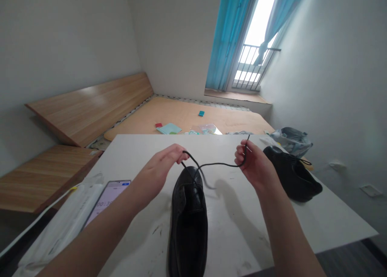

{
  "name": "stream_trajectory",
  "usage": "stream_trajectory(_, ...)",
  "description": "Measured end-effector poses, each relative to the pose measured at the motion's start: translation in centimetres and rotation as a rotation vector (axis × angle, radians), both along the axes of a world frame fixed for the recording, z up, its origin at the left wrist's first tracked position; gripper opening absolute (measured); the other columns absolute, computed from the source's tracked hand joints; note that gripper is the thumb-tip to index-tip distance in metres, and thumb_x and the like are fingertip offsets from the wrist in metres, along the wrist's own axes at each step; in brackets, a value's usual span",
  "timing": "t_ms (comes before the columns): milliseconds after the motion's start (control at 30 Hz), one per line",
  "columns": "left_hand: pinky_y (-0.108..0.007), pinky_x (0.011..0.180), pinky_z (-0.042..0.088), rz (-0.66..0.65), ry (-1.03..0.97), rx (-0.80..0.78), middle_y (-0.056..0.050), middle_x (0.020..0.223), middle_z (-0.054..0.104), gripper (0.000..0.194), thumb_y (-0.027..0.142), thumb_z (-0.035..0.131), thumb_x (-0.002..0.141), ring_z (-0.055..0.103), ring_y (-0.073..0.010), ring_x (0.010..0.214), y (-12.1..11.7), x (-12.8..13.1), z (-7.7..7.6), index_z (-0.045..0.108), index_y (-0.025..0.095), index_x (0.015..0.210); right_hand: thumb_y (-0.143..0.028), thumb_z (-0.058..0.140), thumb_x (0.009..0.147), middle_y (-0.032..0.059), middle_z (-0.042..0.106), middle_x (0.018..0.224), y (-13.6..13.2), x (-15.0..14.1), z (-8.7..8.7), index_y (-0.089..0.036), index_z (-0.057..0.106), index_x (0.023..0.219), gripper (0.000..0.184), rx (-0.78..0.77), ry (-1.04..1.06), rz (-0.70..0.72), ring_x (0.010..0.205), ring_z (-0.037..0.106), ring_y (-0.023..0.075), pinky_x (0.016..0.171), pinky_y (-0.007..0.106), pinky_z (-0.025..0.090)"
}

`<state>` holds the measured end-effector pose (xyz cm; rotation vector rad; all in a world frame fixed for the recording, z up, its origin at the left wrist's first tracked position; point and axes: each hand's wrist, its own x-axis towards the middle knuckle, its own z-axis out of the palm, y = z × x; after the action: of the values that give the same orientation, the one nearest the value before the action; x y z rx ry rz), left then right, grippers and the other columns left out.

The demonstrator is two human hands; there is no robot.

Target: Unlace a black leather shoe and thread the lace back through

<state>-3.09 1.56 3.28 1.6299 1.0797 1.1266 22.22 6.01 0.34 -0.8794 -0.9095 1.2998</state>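
Observation:
A black leather shoe (189, 220) lies on the white table (229, 228) in front of me, toe pointing away. Its black lace (217, 164) runs up from the eyelets and stretches between my hands. My left hand (163, 166) pinches one end of the lace just above the shoe's toe. To the right, my right hand (254, 164) is closed on the other end, which sticks up past the fingers. Both hands hover a little above the table.
A second black shoe (292, 172) rests at the table's right. A phone (105, 198) with a timer screen lies at the left on white packaging (63, 224). Beyond the table are a bare mattress (193, 120) with small items, wooden panels and a curtained window.

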Motion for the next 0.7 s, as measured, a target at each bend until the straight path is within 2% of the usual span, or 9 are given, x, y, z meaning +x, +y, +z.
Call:
stream_trajectory(167, -0.025, 0.062, 0.048, 0.037, -0.424, -0.104, 0.005, 0.057, 0.037, 0.033, 0.031, 0.038, 0.094, 0.042, -0.0101, 0.053, 0.8, -1.4, 1.0, 0.036, 0.02, 0.063, -0.039, 0.069, 0.073, -0.0076, 0.034, 0.057, 1.0, 3.2, -1.0, -0.022, 0.05, 0.075, 0.026, 0.01, -0.075, -0.063, 0.048, 0.037, 0.0092, 0.045, 0.021, 0.035)
stream_trajectory(300, -0.019, 0.045, 0.036, 0.197, -0.469, -0.06, 0.006, 0.049, 0.027, 0.031, 0.028, 0.041, 0.091, 0.027, -0.0084, 0.043, 1.4, -3.6, 2.2, 0.037, 0.02, 0.062, -0.039, 0.07, 0.075, -0.0075, 0.034, 0.057, 0.3, 5.6, -1.8, -0.021, 0.059, 0.084, 0.022, 0.091, -0.192, -0.192, 0.046, 0.031, 0.0091, 0.041, 0.022, 0.026)
stream_trajectory(367, -0.018, 0.041, 0.027, 0.277, -0.309, -0.005, 0.007, 0.049, 0.025, 0.026, 0.032, 0.044, 0.09, 0.024, -0.0081, 0.042, 1.6, -4.8, 2.4, 0.044, 0.019, 0.066, -0.037, 0.068, 0.079, -0.005, 0.043, 0.059, -0.8, 6.1, -2.3, -0.021, 0.064, 0.094, 0.023, 0.143, -0.44, -0.233, 0.048, 0.034, 0.0103, 0.043, 0.023, 0.025)
stream_trajectory(400, -0.018, 0.042, 0.025, 0.322, -0.146, 0.027, 0.006, 0.05, 0.03, 0.022, 0.034, 0.046, 0.088, 0.027, -0.0084, 0.044, 1.7, -5.3, 2.3, 0.05, 0.019, 0.073, -0.037, 0.065, 0.081, -0.0031, 0.05, 0.062, -1.5, 6.0, -2.5, -0.021, 0.065, 0.1, 0.024, 0.164, -0.634, -0.223, 0.049, 0.037, 0.0112, 0.044, 0.025, 0.027)
stream_trajectory(433, -0.019, 0.044, 0.026, 0.361, 0.066, 0.051, 0.006, 0.054, 0.038, 0.019, 0.037, 0.049, 0.087, 0.033, -0.0091, 0.047, 1.8, -5.7, 2.1, 0.056, 0.02, 0.083, -0.036, 0.061, 0.084, -0.0011, 0.057, 0.067, -2.3, 5.7, -2.8, -0.022, 0.064, 0.105, 0.025, 0.177, -0.851, -0.189, 0.051, 0.04, 0.0122, 0.047, 0.026, 0.03)
stream_trajectory(500, -0.022, 0.051, 0.033, 0.367, 0.519, 0.063, 0.002, 0.071, 0.056, 0.03, 0.042, 0.05, 0.086, 0.047, -0.0128, 0.058, 1.9, -5.8, 1.3, 0.061, 0.023, 0.106, -0.034, 0.053, 0.088, 0.0011, 0.066, 0.076, -3.8, 4.4, -3.3, -0.024, 0.062, 0.106, 0.022, 0.172, -1.194, -0.066, 0.053, 0.048, 0.0143, 0.053, 0.028, 0.035)
stream_trajectory(567, -0.027, 0.064, 0.041, 0.245, 0.828, 0.043, -0.003, 0.094, 0.062, 0.037, 0.044, 0.045, 0.087, 0.055, -0.0177, 0.073, 1.8, -5.0, 0.3, 0.06, 0.026, 0.116, -0.03, 0.05, 0.09, 0.0012, 0.069, 0.078, -5.1, 2.5, -3.8, -0.024, 0.061, 0.096, 0.014, 0.157, -1.328, 0.074, 0.061, 0.058, 0.0174, 0.059, 0.029, 0.039)
stream_trajectory(600, -0.03, 0.073, 0.043, 0.142, 0.884, 0.049, -0.004, 0.102, 0.061, 0.037, 0.041, 0.041, 0.089, 0.057, -0.0194, 0.081, 1.7, -4.3, -0.3, 0.062, 0.026, 0.115, -0.029, 0.049, 0.09, 0.0011, 0.069, 0.078, -5.6, 1.6, -4.0, -0.024, 0.06, 0.091, 0.012, 0.165, -1.365, 0.14, 0.066, 0.06, 0.0186, 0.061, 0.029, 0.04)
stream_trajectory(700, -0.035, 0.087, 0.042, -0.061, 0.938, 0.055, -0.005, 0.103, 0.059, 0.033, 0.033, 0.038, 0.09, 0.056, -0.0221, 0.095, 1.0, -1.6, -1.7, 0.07, 0.025, 0.096, -0.027, 0.048, 0.092, 0.0017, 0.067, 0.081, -6.4, -0.9, -4.6, -0.023, 0.059, 0.085, 0.013, 0.219, -1.403, 0.249, 0.072, 0.06, 0.0191, 0.064, 0.029, 0.041)
